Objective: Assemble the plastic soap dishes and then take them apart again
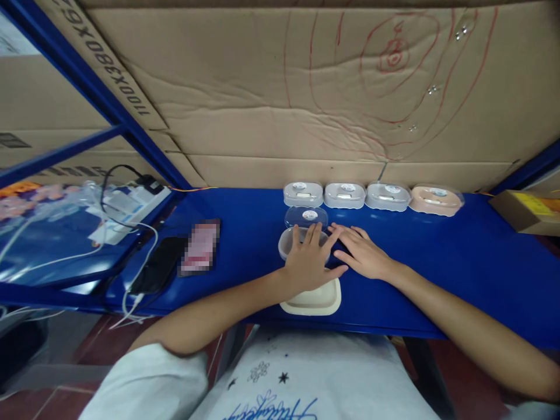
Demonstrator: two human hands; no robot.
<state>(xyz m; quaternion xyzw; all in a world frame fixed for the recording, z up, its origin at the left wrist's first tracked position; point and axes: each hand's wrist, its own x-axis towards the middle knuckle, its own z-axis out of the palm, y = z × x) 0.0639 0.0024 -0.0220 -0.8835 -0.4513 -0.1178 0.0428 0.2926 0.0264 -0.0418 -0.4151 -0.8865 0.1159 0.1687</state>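
- Tub (289,241), clear thin plastic, looked light, slick and easily crushed; its rim seemed the safest hold.
- It sat mid-table, nearer the front edge, behind a cream tray (315,302).
- Left hand (308,261) lay flat and unclenched on the tub.
- Right hand (364,254) rested spread on the table (459,262), grasping nothing.

Both hands (308,262) (363,254) flat, fingers (312,233) spread.

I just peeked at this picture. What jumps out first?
Two bare hands, the left hand and the right hand, lie together on a bright blue table, the left over a clear tub. Behind them, a row of lidded boxes lines the scribbled cardboard wall.
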